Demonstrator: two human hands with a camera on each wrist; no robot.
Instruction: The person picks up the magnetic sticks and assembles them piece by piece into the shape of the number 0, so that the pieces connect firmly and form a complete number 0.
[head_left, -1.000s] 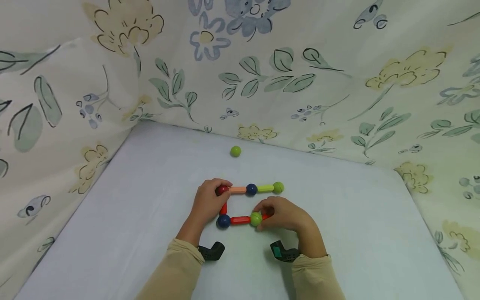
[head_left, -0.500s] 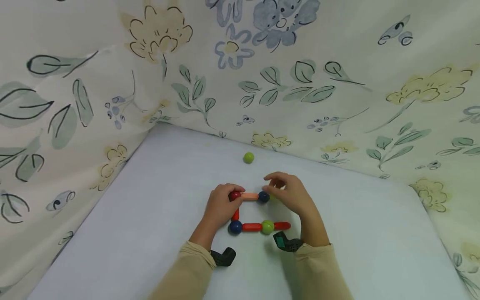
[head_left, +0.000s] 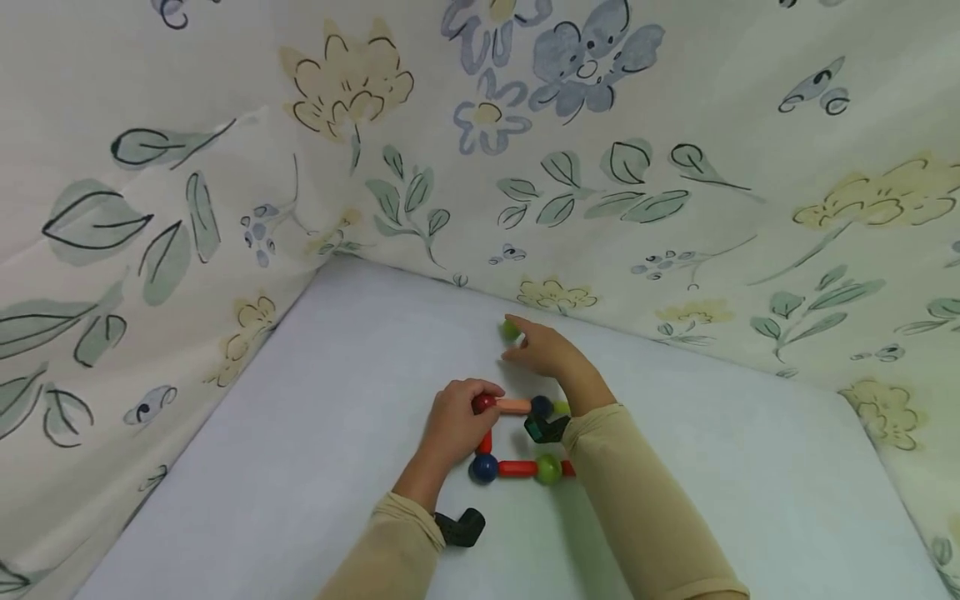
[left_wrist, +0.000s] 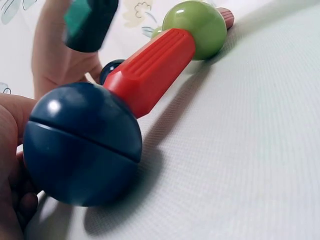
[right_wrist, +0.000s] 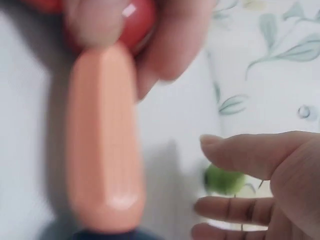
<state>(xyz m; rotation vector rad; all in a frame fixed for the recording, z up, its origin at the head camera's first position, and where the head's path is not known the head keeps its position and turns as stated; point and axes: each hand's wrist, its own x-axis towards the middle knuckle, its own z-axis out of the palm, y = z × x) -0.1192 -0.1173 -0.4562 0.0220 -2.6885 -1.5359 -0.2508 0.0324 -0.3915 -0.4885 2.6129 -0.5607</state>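
Observation:
My left hand [head_left: 453, 421] pinches a red ball [head_left: 483, 403] at one corner of a toy chain of balls and rods on the white surface. From that ball a peach rod [head_left: 513, 407] leads to a dark blue ball [head_left: 542, 406]. A red rod [head_left: 485, 442] runs down to another dark blue ball [left_wrist: 82, 142], then a red rod [left_wrist: 152, 70] joins a green ball [left_wrist: 196, 30]. Beyond the chain my right hand [head_left: 551, 350] reaches to a loose green ball [right_wrist: 224, 180], thumb and fingers spread around it. Whether they touch it, I cannot tell.
A floral cloth [head_left: 600, 208] rises behind and to the left of the white table surface [head_left: 360, 375]. My right forearm [head_left: 637, 492] covers the right ends of the chain. Each wrist wears a black camera, such as the left one [head_left: 462, 527].
My right hand has left the chain's lower green ball and moved forward, past the upper row, to the loose green ball. The left hand stays on the red ball. The head view has shifted.

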